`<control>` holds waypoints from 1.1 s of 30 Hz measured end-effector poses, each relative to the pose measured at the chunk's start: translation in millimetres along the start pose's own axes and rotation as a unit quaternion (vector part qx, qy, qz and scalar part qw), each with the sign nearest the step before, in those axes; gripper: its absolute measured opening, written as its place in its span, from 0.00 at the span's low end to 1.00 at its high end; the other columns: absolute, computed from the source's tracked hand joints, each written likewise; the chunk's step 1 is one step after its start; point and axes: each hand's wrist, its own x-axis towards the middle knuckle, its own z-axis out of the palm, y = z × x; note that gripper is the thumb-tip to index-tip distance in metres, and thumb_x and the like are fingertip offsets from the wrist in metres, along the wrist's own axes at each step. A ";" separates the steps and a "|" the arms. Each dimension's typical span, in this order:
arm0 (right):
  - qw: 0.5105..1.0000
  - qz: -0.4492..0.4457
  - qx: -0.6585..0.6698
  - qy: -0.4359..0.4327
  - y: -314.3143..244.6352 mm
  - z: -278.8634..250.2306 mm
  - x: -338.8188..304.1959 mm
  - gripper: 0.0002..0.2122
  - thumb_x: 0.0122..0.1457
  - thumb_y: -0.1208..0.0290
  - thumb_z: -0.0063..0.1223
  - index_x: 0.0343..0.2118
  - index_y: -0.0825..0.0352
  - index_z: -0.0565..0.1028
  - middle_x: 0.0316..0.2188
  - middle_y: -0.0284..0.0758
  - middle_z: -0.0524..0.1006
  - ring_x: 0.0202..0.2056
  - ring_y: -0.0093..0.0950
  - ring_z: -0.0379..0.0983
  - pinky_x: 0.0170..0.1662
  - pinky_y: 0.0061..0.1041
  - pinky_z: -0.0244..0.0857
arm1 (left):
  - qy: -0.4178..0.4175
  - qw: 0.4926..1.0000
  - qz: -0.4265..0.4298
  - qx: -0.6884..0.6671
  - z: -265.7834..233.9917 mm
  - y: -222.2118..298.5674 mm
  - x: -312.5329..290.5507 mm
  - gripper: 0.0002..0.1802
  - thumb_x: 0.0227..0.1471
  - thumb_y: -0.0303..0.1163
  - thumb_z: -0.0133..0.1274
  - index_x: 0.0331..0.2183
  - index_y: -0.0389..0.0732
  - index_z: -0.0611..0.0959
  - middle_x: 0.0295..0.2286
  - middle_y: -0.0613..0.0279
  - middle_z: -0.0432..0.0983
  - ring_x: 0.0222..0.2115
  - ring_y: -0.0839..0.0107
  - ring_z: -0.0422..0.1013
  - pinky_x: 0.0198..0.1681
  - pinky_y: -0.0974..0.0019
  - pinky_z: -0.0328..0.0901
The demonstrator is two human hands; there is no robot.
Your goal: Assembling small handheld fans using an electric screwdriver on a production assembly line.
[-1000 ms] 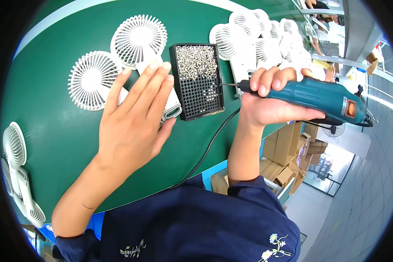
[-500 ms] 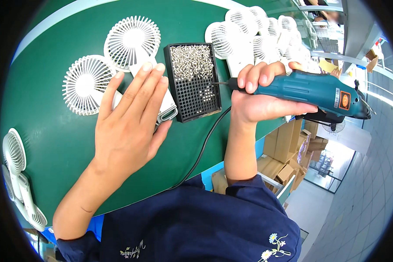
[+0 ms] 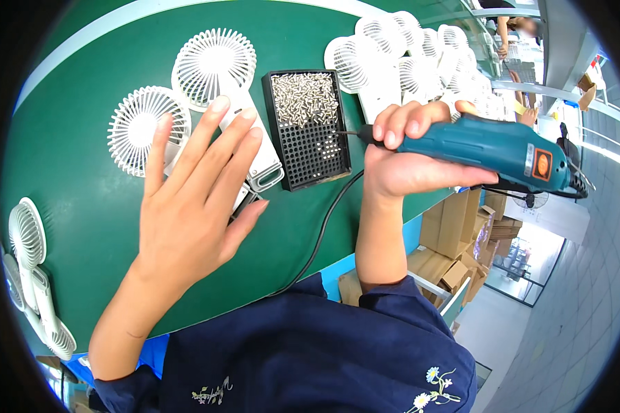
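My left hand [image 3: 186, 213] is open, palm down and fingers spread, over two white handheld fans. One fan [image 3: 214, 65] lies farther back, its handle running toward the screw tray; the other fan [image 3: 139, 131] is at the left, its handle mostly hidden under my fingers. In my right hand [image 3: 396, 162] is a teal electric screwdriver [image 3: 472, 146], held sideways with fingers wrapped round its front. Its thin bit points left, over the right side of the black screw tray [image 3: 297, 157]. Loose silvery screws [image 3: 303, 96] fill the tray's far half; several sit in holes in the near half.
Several white fans [image 3: 420, 65] are heaped at the back right of the green table [image 3: 103, 241]. More fans [image 3: 31, 261] lie at the left edge. A black cable [image 3: 324, 241] crosses the table's near edge. Cardboard boxes [image 3: 451, 224] stand right; other people work beyond.
My left hand has shifted slightly left and its fingers have spread wider. The two fans beneath it have moved a little to the right. My right hand with the screwdriver has barely moved.
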 end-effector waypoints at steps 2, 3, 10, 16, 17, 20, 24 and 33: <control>1.000 -0.028 -0.013 -0.002 -8.0 4.1 1.7 0.46 0.49 0.19 0.21 0.48 0.61 0.66 0.14 0.32 0.65 0.09 0.25 0.59 0.10 0.25 0.56 | -0.027 1.000 0.000 -0.004 -3.2 -6.5 -2.5 0.37 0.43 0.39 0.63 0.56 0.40 0.73 0.58 0.60 0.66 0.62 0.62 0.58 0.66 0.44 0.44; 1.000 -0.030 -0.005 0.004 -12.9 7.4 2.1 0.45 0.49 0.19 0.21 0.48 0.61 0.66 0.14 0.32 0.64 0.09 0.25 0.58 0.10 0.25 0.55 | -0.055 0.998 -0.001 -0.007 -3.7 -8.2 -3.9 0.37 0.44 0.39 0.62 0.56 0.41 0.73 0.58 0.61 0.65 0.63 0.63 0.57 0.66 0.43 0.43; 0.980 0.041 0.057 -0.186 -42.4 51.9 -31.7 0.31 0.62 0.34 0.36 0.53 0.59 0.65 0.23 0.29 0.67 0.17 0.21 0.64 0.18 0.24 0.60 | -0.062 0.998 0.006 -0.012 0.8 -12.1 -7.5 0.42 0.43 0.40 0.62 0.59 0.42 0.69 0.60 0.62 0.64 0.63 0.68 0.57 0.67 0.47 0.42; 0.955 0.063 0.022 -0.290 -26.9 69.7 -53.1 0.33 0.61 0.34 0.37 0.58 0.57 0.63 0.23 0.33 0.69 0.16 0.27 0.63 0.19 0.30 0.63 | -0.036 0.999 -0.001 -0.014 5.5 -11.9 -6.0 0.42 0.41 0.40 0.62 0.59 0.42 0.69 0.59 0.65 0.66 0.62 0.71 0.58 0.68 0.49 0.43; 0.952 0.067 0.018 -0.298 -24.6 67.0 -53.6 0.34 0.60 0.32 0.36 0.58 0.57 0.63 0.23 0.33 0.69 0.16 0.28 0.63 0.19 0.31 0.63 | -0.036 0.999 -0.002 -0.021 6.4 -11.9 -7.4 0.42 0.41 0.40 0.62 0.59 0.42 0.70 0.59 0.66 0.66 0.62 0.71 0.58 0.68 0.49 0.43; 0.951 0.086 0.028 -0.296 -18.2 64.8 -52.2 0.38 0.56 0.28 0.36 0.57 0.57 0.63 0.23 0.33 0.69 0.16 0.28 0.64 0.19 0.30 0.63 | -0.032 0.999 -0.005 -0.025 7.6 -12.8 -9.7 0.40 0.43 0.42 0.61 0.58 0.43 0.70 0.59 0.67 0.65 0.62 0.72 0.58 0.68 0.49 0.43; 0.957 0.147 0.090 -0.233 -22.9 66.1 -57.3 0.26 0.62 0.47 0.49 0.52 0.64 0.67 0.25 0.45 0.72 0.23 0.36 0.68 0.29 0.38 0.65 | -0.030 0.999 -0.005 -0.026 8.5 -13.1 -10.9 0.39 0.46 0.45 0.59 0.58 0.42 0.70 0.59 0.67 0.65 0.62 0.72 0.58 0.68 0.49 0.42; 0.958 0.108 0.086 -0.252 -13.7 59.7 -57.0 0.31 0.58 0.40 0.50 0.53 0.63 0.65 0.24 0.43 0.73 0.20 0.34 0.68 0.25 0.36 0.65 | -0.036 0.999 -0.005 -0.025 8.8 -11.1 -7.0 0.39 0.45 0.43 0.60 0.58 0.42 0.70 0.60 0.67 0.65 0.63 0.72 0.58 0.68 0.49 0.42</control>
